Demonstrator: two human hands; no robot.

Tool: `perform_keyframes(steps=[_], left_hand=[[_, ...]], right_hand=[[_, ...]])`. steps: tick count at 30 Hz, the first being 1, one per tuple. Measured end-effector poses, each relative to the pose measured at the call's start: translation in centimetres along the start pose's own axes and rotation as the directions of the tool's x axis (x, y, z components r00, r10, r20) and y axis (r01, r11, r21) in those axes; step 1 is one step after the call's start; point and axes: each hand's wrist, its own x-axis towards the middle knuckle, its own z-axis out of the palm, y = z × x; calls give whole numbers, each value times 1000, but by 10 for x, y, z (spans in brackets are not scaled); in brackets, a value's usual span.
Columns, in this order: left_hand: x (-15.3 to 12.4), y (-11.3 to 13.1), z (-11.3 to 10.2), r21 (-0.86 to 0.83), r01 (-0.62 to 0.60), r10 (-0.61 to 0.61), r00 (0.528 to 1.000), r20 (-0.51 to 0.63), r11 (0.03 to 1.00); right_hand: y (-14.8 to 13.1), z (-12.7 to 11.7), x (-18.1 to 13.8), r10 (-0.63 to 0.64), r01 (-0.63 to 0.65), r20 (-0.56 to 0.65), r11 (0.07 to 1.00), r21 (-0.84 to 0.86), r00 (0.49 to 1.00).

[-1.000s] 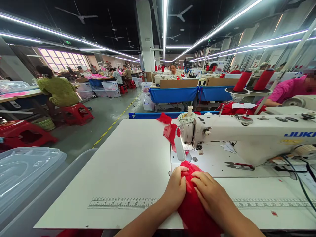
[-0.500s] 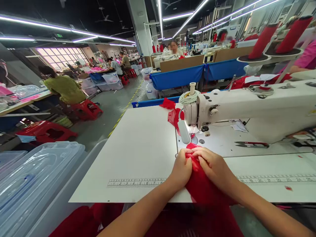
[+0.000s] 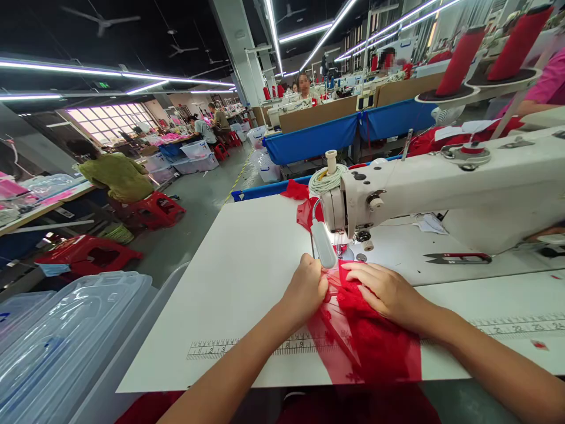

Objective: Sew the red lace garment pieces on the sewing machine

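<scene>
A sheer red lace fabric [image 3: 366,330] lies over the front of the white sewing table [image 3: 247,265] and hangs past its edge. Its far end reaches the needle area of the sewing machine [image 3: 424,188]. My left hand [image 3: 306,285] is closed on the fabric's left side, just in front of the small white lamp [image 3: 324,244]. On the right side, my right hand [image 3: 388,294] rests with fingers stretched out over the fabric, pressing it to the table. The presser foot is partly hidden behind the lamp.
Thread snips [image 3: 459,258] lie on the machine bed at right. Red scraps [image 3: 304,213] sit left of the machine head. Two red thread cones [image 3: 463,62] stand behind it. Clear plastic bins [image 3: 75,330] flank the table at left. A printed ruler [image 3: 212,348] runs along the front.
My hands have moved apart; the left shifted left, the right now lies flatter. The fabric between them has spread, showing its sheer part. The view has shifted slightly.
</scene>
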Motion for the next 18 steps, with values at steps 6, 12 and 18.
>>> perform_keyframes(steps=[6, 12, 18], left_hand=[[6, 1, 9, 169, -201, 208, 978, -28, 965], [-2, -3, 20, 249, -474, 463, 880, 107, 845], [-6, -11, 30, 372, -514, 545, 838, 23, 773]], right_hand=[[5, 1, -3, -20, 21, 13, 1000, -21, 1000], [5, 0, -2, -27, 27, 30, 1000, 1, 999], [3, 0, 1, -2, 2, -14, 999, 33, 1000]])
